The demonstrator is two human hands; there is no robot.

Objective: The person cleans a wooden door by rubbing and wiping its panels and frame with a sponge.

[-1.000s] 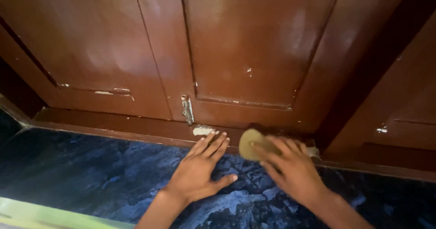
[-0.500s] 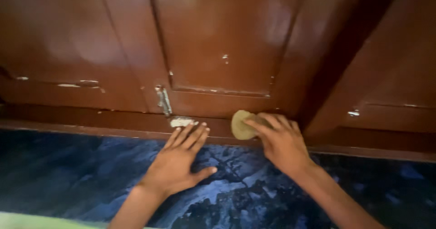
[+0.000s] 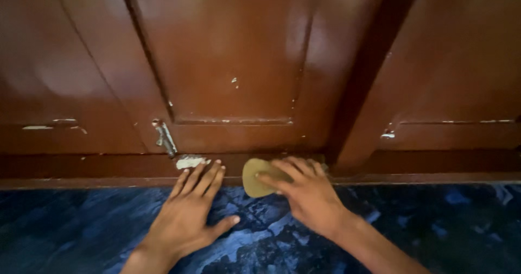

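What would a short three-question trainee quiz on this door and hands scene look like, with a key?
1. True or false: the left hand lies flat on the blue floor.
2. What does the right hand press against the threshold?
A. a tan pad
B. a steel brush
C. a folded newspaper
3. Fill in: the metal bolt sits at the bottom of the brown ____.

Key
1. True: palm down, fingers spread, fingertips at the threshold beside a spot of chipped paint.
2. A
3. door
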